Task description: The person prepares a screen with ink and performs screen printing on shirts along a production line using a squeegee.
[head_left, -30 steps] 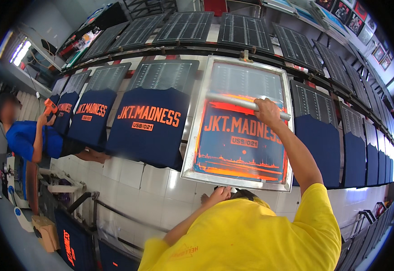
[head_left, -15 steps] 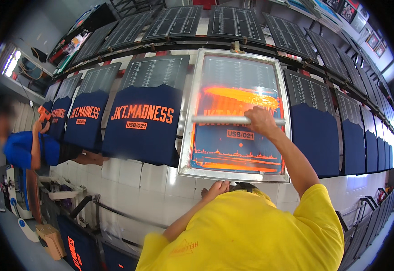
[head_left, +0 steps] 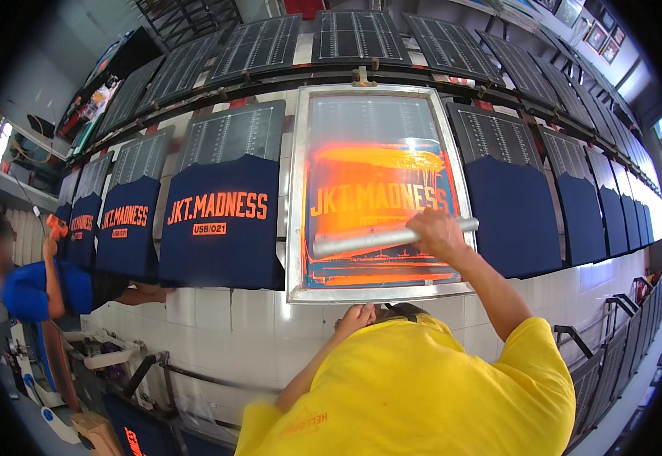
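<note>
A silver-edged printing screen (head_left: 296, 197) lies over a board carrying a dark navy shirt, with bright orange ink (head_left: 380, 159) spread over its mesh. My right hand (head_left: 439, 237) grips the right part of a long pale squeegee (head_left: 365, 242). The squeegee lies slantwise across the lower half of the mesh, its right end higher than its left. Orange lettering shows through the mesh above it. Just below the screen's near rim is my left hand (head_left: 357, 315), its fingers curled together; what they hold, if anything, is hidden.
To the left, printed navy shirts (head_left: 221, 254) lie on boards; plain navy shirts (head_left: 515, 220) lie on boards to the right. Behind a rail stand bare black boards (head_left: 360, 36). At far left, a person in blue (head_left: 46, 289) holds an orange tool (head_left: 56, 226).
My right hand has drawn the squeegee toward me, and it now slants. Orange ink covers more of the lettering area. The whole view has shifted, so the screen sits further left.
</note>
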`<state>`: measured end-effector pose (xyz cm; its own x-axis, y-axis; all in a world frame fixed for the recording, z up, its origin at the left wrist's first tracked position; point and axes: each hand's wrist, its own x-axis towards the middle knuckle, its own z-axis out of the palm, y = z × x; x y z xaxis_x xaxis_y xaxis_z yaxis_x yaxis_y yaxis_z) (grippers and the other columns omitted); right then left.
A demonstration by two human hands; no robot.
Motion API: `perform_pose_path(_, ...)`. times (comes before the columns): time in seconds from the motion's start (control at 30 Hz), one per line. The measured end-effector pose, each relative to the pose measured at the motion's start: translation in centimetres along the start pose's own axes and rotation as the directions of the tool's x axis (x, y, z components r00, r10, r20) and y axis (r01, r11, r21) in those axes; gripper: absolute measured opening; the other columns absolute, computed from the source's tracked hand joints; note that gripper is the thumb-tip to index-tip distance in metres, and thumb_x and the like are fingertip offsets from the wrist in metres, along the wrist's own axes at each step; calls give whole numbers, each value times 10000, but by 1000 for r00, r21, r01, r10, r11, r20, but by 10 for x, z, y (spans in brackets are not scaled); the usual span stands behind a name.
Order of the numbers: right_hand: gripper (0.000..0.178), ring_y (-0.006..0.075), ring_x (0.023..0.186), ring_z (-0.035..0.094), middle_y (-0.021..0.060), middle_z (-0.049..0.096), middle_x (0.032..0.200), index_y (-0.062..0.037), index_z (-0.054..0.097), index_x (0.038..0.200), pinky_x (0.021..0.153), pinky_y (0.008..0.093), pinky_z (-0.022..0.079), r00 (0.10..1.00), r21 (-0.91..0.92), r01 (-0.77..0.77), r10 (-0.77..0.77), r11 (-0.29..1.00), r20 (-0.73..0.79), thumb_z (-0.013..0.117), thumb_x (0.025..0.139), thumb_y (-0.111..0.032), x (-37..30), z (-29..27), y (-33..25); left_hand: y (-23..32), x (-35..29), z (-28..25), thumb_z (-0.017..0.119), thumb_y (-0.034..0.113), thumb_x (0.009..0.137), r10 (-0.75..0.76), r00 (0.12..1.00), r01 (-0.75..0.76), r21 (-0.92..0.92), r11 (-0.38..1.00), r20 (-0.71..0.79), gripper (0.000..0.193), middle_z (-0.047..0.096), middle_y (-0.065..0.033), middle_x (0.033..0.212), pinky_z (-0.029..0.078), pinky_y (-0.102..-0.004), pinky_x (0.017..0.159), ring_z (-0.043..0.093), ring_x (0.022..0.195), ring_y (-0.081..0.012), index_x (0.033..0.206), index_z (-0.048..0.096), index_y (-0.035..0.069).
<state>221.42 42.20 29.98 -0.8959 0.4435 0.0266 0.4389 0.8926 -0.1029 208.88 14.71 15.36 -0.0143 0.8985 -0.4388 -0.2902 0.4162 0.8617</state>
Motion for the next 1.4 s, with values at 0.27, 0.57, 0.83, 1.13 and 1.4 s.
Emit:
perform_pose_path(0.27,191,298,855,653,80,682,837,-112,679,883,750,458,523,981,-36,-160,155,986,-120,762,718,-160,96,9,74,-2,-1,-2,461,374,1053,-55,999,55,-17,998,-2,451,549,0,670,426,-287,622,496,625,-103,792,585,28)
perform_pose_path(0.57,177,296,900,672,93,687,855,-129,682,913,746,451,550,970,-41,-212,215,976,111,712,787,-250,113,-6,75,4,-8,4,474,383,1048,-109,988,108,-13,994,-110,465,535,-4,662,420,-294,622,480,633,-105,753,571,38)
perform_pose_path(0.83,128,283,870,665,65,680,842,-126,674,861,724,452,537,973,-7,-214,214,977,81,695,767,-210,29,-3,11,1,-5,1,458,405,1057,-41,999,40,-62,997,-12,469,483,36,666,368,-264,574,432,622,-72,733,528,73)
perform_pose_path(1.13,157,253,823,588,62,596,844,-79,608,868,696,391,494,985,-15,-79,76,997,-152,648,729,-140,-76,22,-76,11,-4,2,482,370,1055,-81,997,79,-110,991,-7,409,477,25,643,364,-247,561,422,590,-76,783,533,68)
perform_pose_path(1.4,528,262,1007,526,80,545,1103,-70,578,1069,835,387,441,992,17,-124,124,992,11,807,669,-327,-97,26,-93,28,-4,-7,504,327,1055,-174,975,195,-157,968,137,318,439,46,690,340,-215,540,407,587,-54,896,559,57)
